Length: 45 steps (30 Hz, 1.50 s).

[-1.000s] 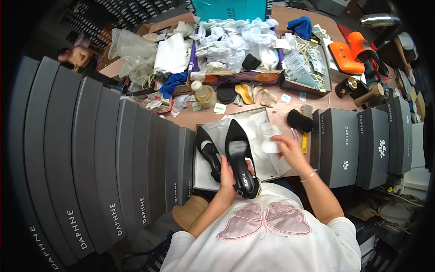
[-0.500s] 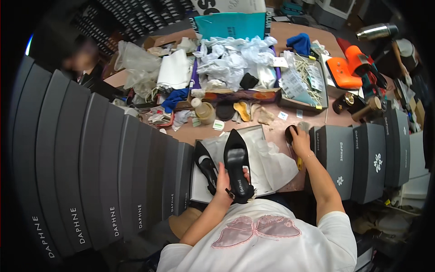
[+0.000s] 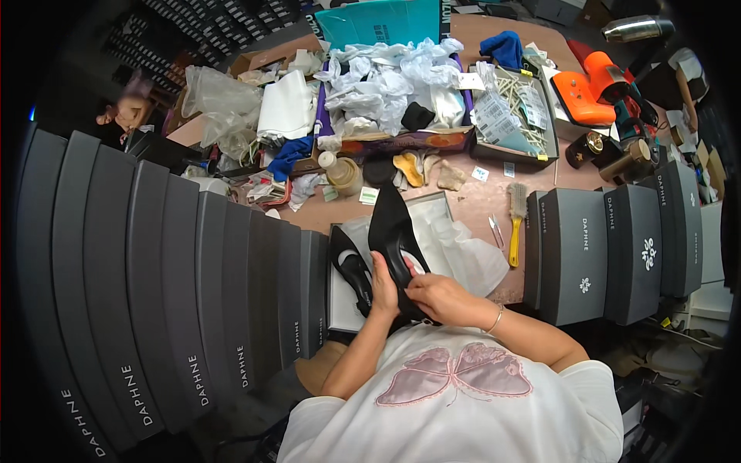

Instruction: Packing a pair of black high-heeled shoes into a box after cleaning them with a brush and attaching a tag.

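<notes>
A black pointed shoe (image 3: pixel 390 224) is held up above the open shoebox, toe pointing away from me. My left hand (image 3: pixel 383 287) is wrapped round its left side. My right hand (image 3: pixel 448 300) is closed, with its fingertips against the shoe's right side near the heel. Anything pinched in those fingers is hidden against the black. A second black shoe (image 3: pixel 351 270) lies in the box on white tissue paper (image 3: pixel 451 239), left of the held one. The box rim (image 3: pixel 441 202) shows behind them.
Grey shoeboxes stand in a long row on the left (image 3: pixel 154 285) and another on the right (image 3: pixel 575 255). A yellow-handled brush (image 3: pixel 515 231) lies beside the right row. Farther back are a bottle (image 3: pixel 342 174), crumpled tissue (image 3: pixel 386 85) and an orange device (image 3: pixel 587 96).
My right hand has come from beside the brush to the held shoe. The dark rounded object it touched there no longer shows. The shoe has turned onto its side.
</notes>
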Motion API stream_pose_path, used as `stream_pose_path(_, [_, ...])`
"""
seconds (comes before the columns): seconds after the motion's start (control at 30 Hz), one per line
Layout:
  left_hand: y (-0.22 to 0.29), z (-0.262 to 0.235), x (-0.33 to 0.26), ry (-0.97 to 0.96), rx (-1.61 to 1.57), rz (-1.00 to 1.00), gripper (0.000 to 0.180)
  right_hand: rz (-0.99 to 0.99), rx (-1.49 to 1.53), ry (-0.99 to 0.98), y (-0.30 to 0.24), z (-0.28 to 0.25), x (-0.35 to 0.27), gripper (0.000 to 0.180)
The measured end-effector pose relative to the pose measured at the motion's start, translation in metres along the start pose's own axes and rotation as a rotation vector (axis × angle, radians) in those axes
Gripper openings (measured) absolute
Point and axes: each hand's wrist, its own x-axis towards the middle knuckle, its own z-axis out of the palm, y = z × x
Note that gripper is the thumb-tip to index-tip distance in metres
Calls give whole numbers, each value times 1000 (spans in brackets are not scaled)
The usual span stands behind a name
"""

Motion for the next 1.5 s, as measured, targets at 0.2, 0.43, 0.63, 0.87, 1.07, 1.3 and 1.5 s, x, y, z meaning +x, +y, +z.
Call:
stream_pose_path(0.2, [11, 4, 6, -541, 437, 198, 72, 90, 1, -480, -2, 4, -5, 15])
stream_pose_path(0.43, [57, -18, 27, -510, 236, 230, 86, 293, 192, -123, -18, -99, -43, 25])
stream_pose_path(0.63, [60, 8, 20, -528, 417, 480, 94, 7, -282, 270, -36, -9, 3, 24])
stream_pose_path(0.87, [40, -7, 26, -495, 386, 555, 97, 80, 289, -443, -8, -44, -33, 17])
stream_pose_path(1.07, [75, 1, 28, -309, -75, 112, 80, 415, 12, 426, -18, -112, -74, 30])
stream_pose_path(1.3, [17, 23, -6, -401, 275, 166, 32, -271, -636, 454, -31, -93, -2, 47])
stream_pose_path(1.5, [13, 12, -21, -323, 388, 60, 43, -154, -851, 546, 46, -144, 4, 36])
